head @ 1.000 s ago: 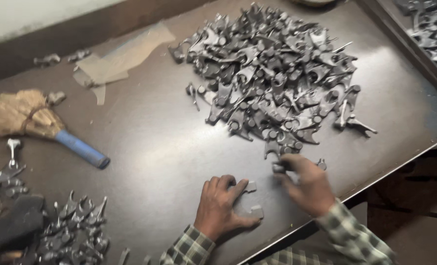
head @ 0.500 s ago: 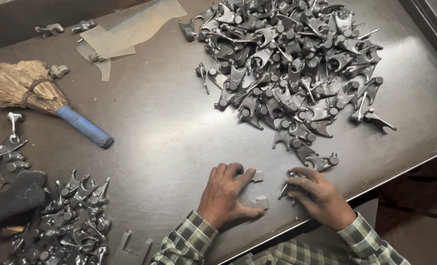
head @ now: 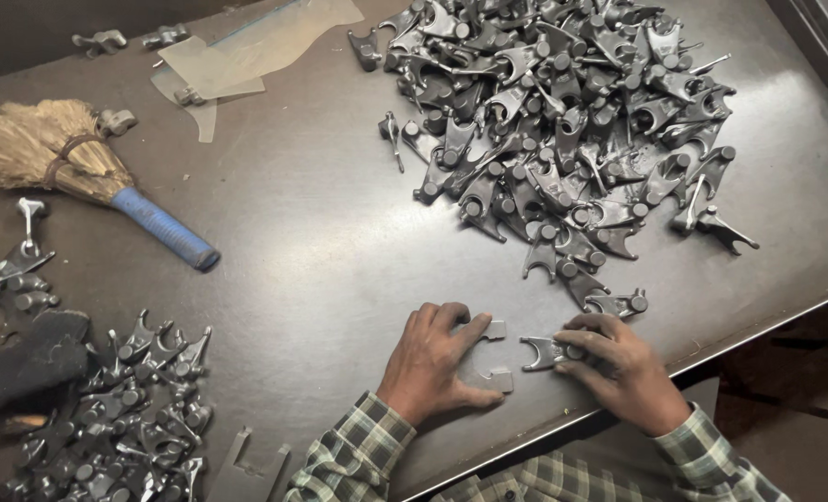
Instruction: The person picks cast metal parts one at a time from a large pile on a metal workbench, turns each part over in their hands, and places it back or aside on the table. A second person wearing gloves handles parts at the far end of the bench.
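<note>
1. Head view: we take the big pile of forked metal parts (head: 572,130) as our landmark. Just below its lower edge, near the desk (head: 321,270) front edge, our right hand (head: 618,367) pinches one forked part (head: 546,351) lying flat.
2. Our left hand (head: 437,367), left of that, presses a flat C-shaped gauge (head: 495,355) down, fingers curled over it.
3. We judge the part stiff, dense and possibly slick; gripping its round boss seems surest.
4. Far left of the pile lies a broom (head: 79,167).
</note>
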